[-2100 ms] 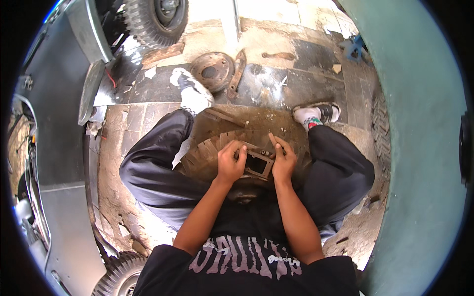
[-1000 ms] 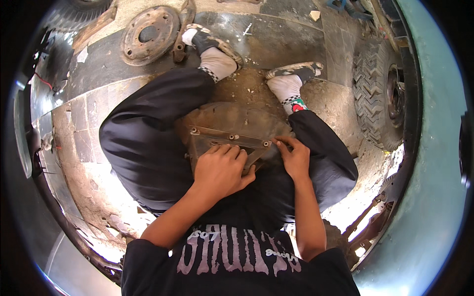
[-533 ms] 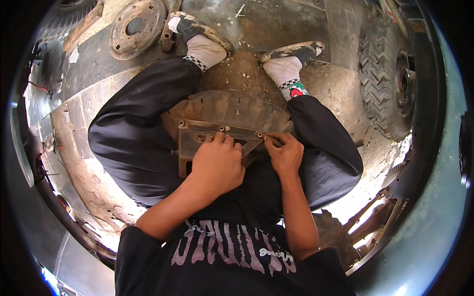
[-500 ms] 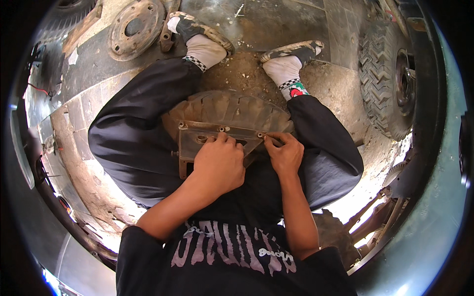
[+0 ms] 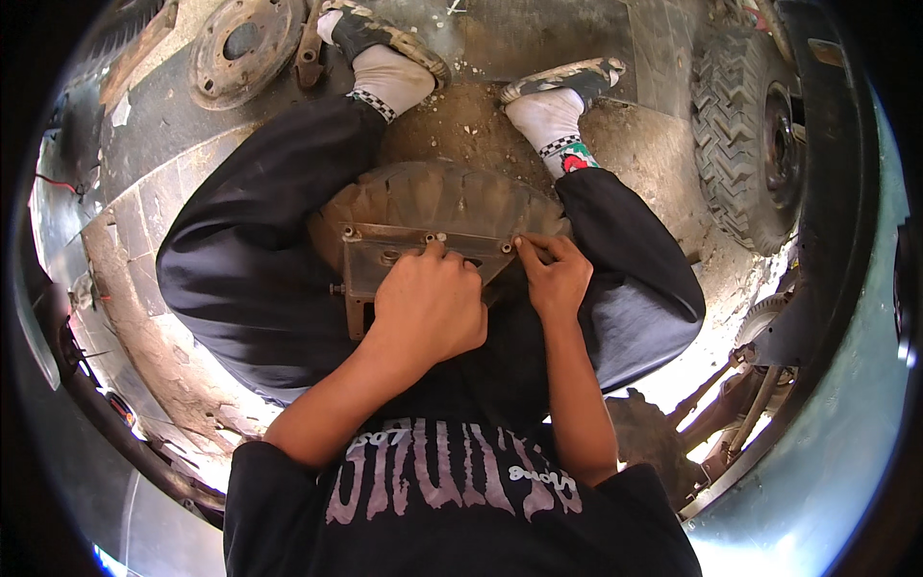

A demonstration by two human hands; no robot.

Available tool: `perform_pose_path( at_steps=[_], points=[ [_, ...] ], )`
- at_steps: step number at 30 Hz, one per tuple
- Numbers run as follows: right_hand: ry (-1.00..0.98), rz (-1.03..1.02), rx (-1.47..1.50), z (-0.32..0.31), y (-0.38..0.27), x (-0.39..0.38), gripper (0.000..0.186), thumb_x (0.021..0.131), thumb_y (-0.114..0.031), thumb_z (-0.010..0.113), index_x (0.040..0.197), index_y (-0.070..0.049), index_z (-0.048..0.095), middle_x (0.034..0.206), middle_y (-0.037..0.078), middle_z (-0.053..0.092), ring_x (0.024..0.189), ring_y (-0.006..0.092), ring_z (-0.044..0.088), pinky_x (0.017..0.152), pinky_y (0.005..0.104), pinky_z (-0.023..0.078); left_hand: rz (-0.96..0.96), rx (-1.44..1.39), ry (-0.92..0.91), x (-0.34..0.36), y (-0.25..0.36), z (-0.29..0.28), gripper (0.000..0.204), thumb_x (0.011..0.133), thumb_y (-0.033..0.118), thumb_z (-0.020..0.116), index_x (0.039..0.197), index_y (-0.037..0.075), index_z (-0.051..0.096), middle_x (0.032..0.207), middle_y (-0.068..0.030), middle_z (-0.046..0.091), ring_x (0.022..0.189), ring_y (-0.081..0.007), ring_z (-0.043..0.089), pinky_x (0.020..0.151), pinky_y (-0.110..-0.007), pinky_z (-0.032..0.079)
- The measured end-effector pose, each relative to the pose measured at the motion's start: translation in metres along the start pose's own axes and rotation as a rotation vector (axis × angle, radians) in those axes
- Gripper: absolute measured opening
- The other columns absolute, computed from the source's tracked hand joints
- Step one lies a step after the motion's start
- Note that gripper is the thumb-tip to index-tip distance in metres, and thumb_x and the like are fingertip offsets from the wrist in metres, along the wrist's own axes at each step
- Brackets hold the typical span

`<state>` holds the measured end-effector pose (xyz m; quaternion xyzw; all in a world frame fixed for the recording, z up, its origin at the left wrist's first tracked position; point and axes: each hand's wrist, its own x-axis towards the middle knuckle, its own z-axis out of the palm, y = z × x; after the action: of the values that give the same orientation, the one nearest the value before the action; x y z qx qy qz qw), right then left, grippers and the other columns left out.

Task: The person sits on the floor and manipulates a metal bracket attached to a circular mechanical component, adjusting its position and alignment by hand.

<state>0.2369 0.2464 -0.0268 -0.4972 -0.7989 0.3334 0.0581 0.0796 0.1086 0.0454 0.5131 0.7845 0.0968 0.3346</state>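
A rusty metal bracket [image 5: 361,258], with small round fittings along its top edge, rests over a dusty tyre [image 5: 447,188] between my bent legs. My left hand [image 5: 428,303] lies over the bracket, its fingers curled and gripping it, covering the middle. My right hand [image 5: 558,269] has thumb and forefinger closed just beside the right-hand fitting [image 5: 507,246]; whatever is between those fingertips is too small to make out. A bolt [image 5: 336,288] sticks out from the bracket’s left side.
A rusty round wheel plate [image 5: 245,43] and a metal arm [image 5: 308,67] lie beyond my left foot. An upright tyre [image 5: 721,144] stands at my right, beside a dark vehicle body [image 5: 827,240]. Axle parts [image 5: 731,413] lie low at the right.
Two seconds ago both hands held the metal part by its sides. Since then my left hand has moved over it and my right to its upper right corner. The camera has tilted.
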Motion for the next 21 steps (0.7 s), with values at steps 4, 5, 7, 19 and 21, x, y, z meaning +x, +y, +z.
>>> perform_pose_path(
  at_steps=[4, 5, 7, 19, 21],
  points=[
    [0.021, -0.026, 0.013, 0.004, 0.005, -0.005, 0.015, 0.085, -0.018, 0.086, 0.095, -0.007, 0.085, 0.085, 0.013, 0.076, 0.074, 0.0291, 0.075, 0.070, 0.0395, 0.056, 0.011, 0.022, 0.001, -0.001, 0.001, 0.000, 0.032, 0.079, 0.028, 0.073, 0.088, -0.002, 0.077, 0.095, -0.0169, 0.077, 0.103, -0.0340, 0.073, 0.088, -0.046, 0.060],
    [0.011, -0.011, -0.016, 0.002, 0.006, -0.006, 0.014, 0.085, -0.017, 0.086, 0.095, -0.007, 0.085, 0.085, 0.013, 0.076, 0.074, 0.0291, 0.075, 0.070, 0.0395, 0.056, 0.012, 0.015, 0.003, -0.001, 0.003, 0.001, 0.032, 0.079, 0.028, 0.073, 0.088, -0.002, 0.077, 0.095, -0.0167, 0.077, 0.103, -0.0338, 0.073, 0.088, -0.046, 0.060],
    [0.038, -0.020, 0.053, 0.005, 0.001, 0.000, 0.013, 0.085, -0.016, 0.086, 0.094, -0.006, 0.085, 0.085, 0.013, 0.076, 0.075, 0.0290, 0.075, 0.070, 0.0395, 0.056, 0.016, 0.014, 0.023, -0.001, 0.002, 0.001, 0.032, 0.079, 0.028, 0.073, 0.089, -0.002, 0.077, 0.095, -0.0163, 0.077, 0.102, -0.0337, 0.073, 0.088, -0.046, 0.061],
    [0.035, -0.052, 0.069, 0.005, 0.006, -0.007, 0.016, 0.088, -0.017, 0.087, 0.096, -0.003, 0.083, 0.088, 0.016, 0.077, 0.077, 0.0307, 0.075, 0.072, 0.0401, 0.056, 0.030, 0.007, 0.088, -0.001, 0.000, 0.004, 0.028, 0.077, 0.027, 0.073, 0.083, -0.001, 0.075, 0.090, -0.0153, 0.075, 0.099, -0.0338, 0.073, 0.086, -0.046, 0.060],
    [0.007, -0.009, 0.056, 0.004, 0.004, -0.008, 0.016, 0.090, -0.016, 0.086, 0.098, -0.003, 0.083, 0.091, 0.016, 0.077, 0.079, 0.0301, 0.075, 0.073, 0.0399, 0.056, 0.033, 0.001, 0.074, -0.001, 0.001, 0.003, 0.028, 0.077, 0.026, 0.072, 0.083, -0.001, 0.075, 0.090, -0.0154, 0.075, 0.098, -0.0341, 0.073, 0.086, -0.046, 0.060]
  ],
)
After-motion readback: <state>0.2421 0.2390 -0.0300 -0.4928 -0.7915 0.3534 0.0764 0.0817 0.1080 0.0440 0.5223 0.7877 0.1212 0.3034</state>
